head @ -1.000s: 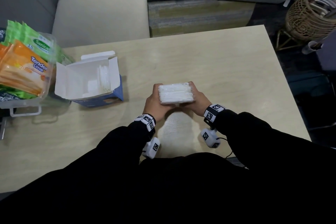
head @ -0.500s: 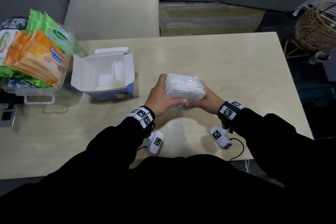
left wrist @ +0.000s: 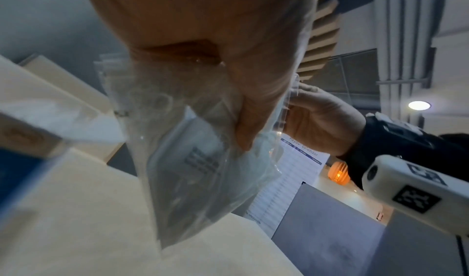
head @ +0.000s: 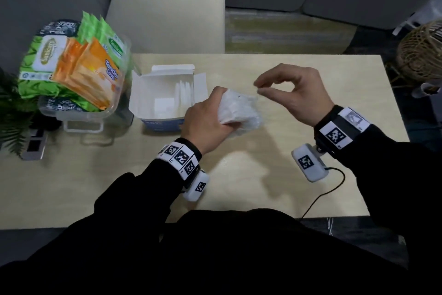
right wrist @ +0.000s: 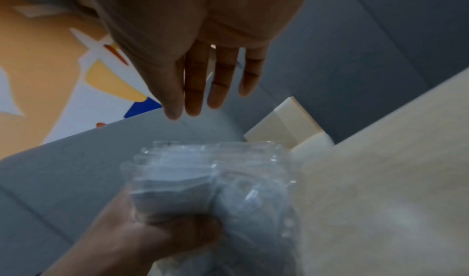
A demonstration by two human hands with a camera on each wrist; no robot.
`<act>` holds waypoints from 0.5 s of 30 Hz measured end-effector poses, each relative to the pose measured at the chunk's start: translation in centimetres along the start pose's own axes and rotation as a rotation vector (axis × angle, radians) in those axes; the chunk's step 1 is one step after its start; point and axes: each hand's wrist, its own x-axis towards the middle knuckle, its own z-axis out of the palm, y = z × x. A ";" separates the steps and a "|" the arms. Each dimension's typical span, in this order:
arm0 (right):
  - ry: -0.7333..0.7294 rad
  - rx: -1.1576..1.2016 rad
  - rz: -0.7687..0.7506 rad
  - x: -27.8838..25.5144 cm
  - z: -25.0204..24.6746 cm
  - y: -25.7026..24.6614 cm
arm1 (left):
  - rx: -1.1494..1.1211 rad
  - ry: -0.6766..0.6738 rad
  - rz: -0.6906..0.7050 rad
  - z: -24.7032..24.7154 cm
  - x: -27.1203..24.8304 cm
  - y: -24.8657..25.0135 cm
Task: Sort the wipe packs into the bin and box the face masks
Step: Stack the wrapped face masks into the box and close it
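Note:
My left hand (head: 208, 115) grips a stack of white face masks (head: 241, 108) in clear wrappers, held just above the table (head: 299, 189) to the right of the open white-and-blue box (head: 143, 93). A few masks stand inside the box. My right hand (head: 260, 87) hovers above and to the right of the stack, fingers loosely bent, holding nothing. The left wrist view shows the wrapped masks (left wrist: 193, 160) hanging under my left hand (left wrist: 203, 39). In the right wrist view my right hand (right wrist: 203, 79) is spread above the stack (right wrist: 203, 180). Orange wipe packs (head: 91, 79) and green wipe packs (head: 43, 55) fill the clear bin (head: 81, 115) at the left.
A cream chair (head: 165, 17) stands beyond the table's far edge. A wicker basket (head: 423, 53) sits on the floor at the right, and a plant (head: 12, 108) at the far left. A thin cable (head: 323, 194) trails over the near right edge.
My right hand has let go of the mask stack and lifted up to the right. My left hand alone now holds the stack, closer to the box.

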 end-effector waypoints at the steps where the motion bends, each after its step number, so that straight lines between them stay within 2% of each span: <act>1: -0.027 -0.010 -0.017 0.6 0.7 -1.1 | 0.034 0.006 0.020 -0.7 -0.2 -0.3; 5: -0.086 -0.024 0.007 1.6 4.2 -3.4 | 0.112 0.024 0.083 -3.4 -0.7 -1.3; 9: -0.066 0.004 0.034 2.4 6.5 -4.4 | 0.156 -0.001 0.085 -5.4 -0.8 -2.9; 12: -0.112 -0.016 0.015 3.2 7.6 -4.9 | 0.169 -0.032 0.069 -6.5 -1.0 -3.9; 15: -0.166 0.040 0.073 4.2 8.6 -5.3 | 0.132 -0.072 0.054 -7.6 -1.1 -4.8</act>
